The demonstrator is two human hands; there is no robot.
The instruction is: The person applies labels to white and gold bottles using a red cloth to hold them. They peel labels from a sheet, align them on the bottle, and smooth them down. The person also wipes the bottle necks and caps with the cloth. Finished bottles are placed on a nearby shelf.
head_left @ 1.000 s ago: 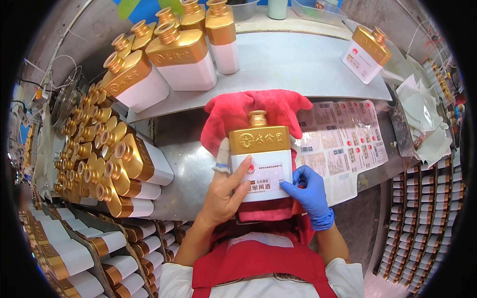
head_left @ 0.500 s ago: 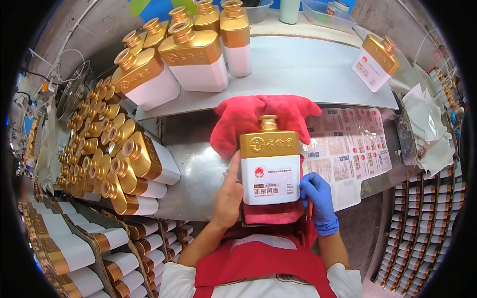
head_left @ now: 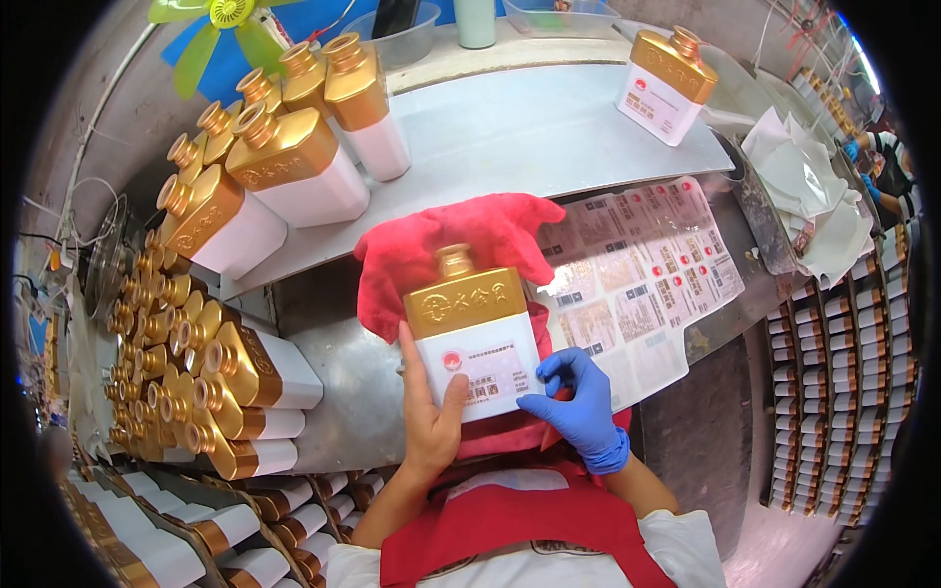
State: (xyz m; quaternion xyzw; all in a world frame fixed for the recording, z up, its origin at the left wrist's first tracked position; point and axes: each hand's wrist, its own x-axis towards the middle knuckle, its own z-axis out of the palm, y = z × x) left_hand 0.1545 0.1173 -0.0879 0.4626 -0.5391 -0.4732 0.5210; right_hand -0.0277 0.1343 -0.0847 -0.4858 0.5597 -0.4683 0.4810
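Gold-and-white bottle [head_left: 490, 343] sits at centre in front of the wearer, against a red cloth [head_left: 456, 225], neck pointing away, printed label [head_left: 505, 370] facing up toward the head camera. Left hand [head_left: 431, 416] grasps it by the left side, fingers [head_left: 415, 372] along the edge, thumb laid across the front over part of the label. Right hand [head_left: 580, 402], in a blue glove [head_left: 593, 426], is at the lower right corner, thumb touching the front, fingers curled beside the edge; can't tell whether they grip. Sheet of labels [head_left: 676, 279] lies on the dark metal tabletop [head_left: 338, 421], right of the cloth. Raised metal shelf [head_left: 520, 127] beyond: a labelled bottle [head_left: 667, 93] stands at its right end, a group of bottles [head_left: 299, 176] at its left. More bottles piled [head_left: 265, 377] on the left, necks toward the wearer's left. Loaded racks [head_left: 838, 392] at right, others at lower left. White papers [head_left: 799, 181] heaped upper right; green fan [head_left: 201, 54] upper left; pale green cup [head_left: 475, 24] at the back. Wearer has a red apron [head_left: 520, 524].
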